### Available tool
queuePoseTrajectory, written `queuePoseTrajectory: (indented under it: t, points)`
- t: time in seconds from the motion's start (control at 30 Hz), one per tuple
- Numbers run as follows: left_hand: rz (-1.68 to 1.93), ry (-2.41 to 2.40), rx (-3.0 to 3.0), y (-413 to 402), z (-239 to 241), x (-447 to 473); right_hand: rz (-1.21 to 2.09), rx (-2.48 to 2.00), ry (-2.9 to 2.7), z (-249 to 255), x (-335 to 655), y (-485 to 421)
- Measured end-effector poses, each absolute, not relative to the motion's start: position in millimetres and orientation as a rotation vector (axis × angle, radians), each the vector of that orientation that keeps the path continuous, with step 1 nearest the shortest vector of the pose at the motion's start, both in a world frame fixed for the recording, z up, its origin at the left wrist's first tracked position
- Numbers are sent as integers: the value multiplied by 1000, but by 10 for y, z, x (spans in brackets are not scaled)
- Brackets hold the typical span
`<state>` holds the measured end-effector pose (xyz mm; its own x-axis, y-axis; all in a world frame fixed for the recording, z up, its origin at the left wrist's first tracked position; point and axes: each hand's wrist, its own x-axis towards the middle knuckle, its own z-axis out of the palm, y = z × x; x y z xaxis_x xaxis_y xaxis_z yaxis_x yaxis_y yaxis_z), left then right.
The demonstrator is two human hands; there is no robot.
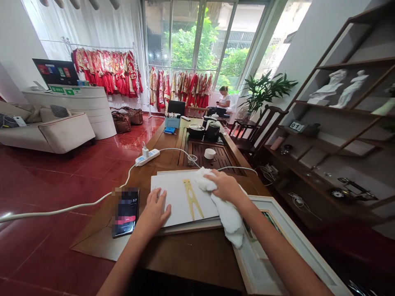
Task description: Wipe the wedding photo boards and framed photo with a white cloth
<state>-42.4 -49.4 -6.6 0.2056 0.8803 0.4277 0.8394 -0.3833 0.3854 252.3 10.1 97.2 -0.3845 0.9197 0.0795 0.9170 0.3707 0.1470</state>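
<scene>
A white board (175, 195) lies flat on the wooden table (191, 255) in front of me, with a pale yellow A-shaped strip (191, 198) on it. My left hand (155, 209) rests flat on the board's near left corner, fingers spread. My right hand (226, 186) presses a white cloth (226, 211) against the board's right edge, fingers closed over it. The cloth trails down toward me over a framed picture (277, 230).
A phone (126, 212) lies left of the board. A power strip (147, 157) and its white cable cross the table. Behind it sits a tea tray with a cup (210, 153) and kettles. A person sits far back by the window. Shelves stand at right, a sofa at left.
</scene>
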Motion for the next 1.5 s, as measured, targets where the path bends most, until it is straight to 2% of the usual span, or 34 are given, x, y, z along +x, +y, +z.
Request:
queuePoseTrajectory:
  t: [0.17, 0.37, 0.47, 0.57, 0.73, 0.83, 1.0, 1.2, 1.3, 1.5]
  points:
    - [961, 1694, 2405, -499, -69, -419, 164, 1757, 2639, 954, 2408, 78]
    - [962, 1659, 2412, -476, -92, -438, 59, 1174, 2927, 964, 1937, -524]
    - [942, 1642, 2419, -464, -100, -448, 65, 1017, 2944, 975, 1891, -607]
    - [946, 1659, 2430, -463, -98, -441, 76, 1170, 2890, 993, 2032, -462]
    - [985, 1662, 2435, -469, -96, -423, 147, 1726, 2610, 1000, 2343, -89]
    - [1002, 1657, 2434, -461, -109, -424, 153, 1843, 2561, 1000, 2373, -18]
    - [999, 1663, 2435, -445, -127, -438, -27, 1433, 2851, 1009, 2134, -298]
    - [956, 1649, 2436, -447, -108, -444, -5, 932, 2949, 998, 1912, -627]
    - [962, 1658, 2434, -447, -108, -439, 33, 1099, 2879, 995, 1997, -516]
    - [970, 1661, 2433, -445, -121, -439, 111, 1756, 2622, 955, 2329, -96]
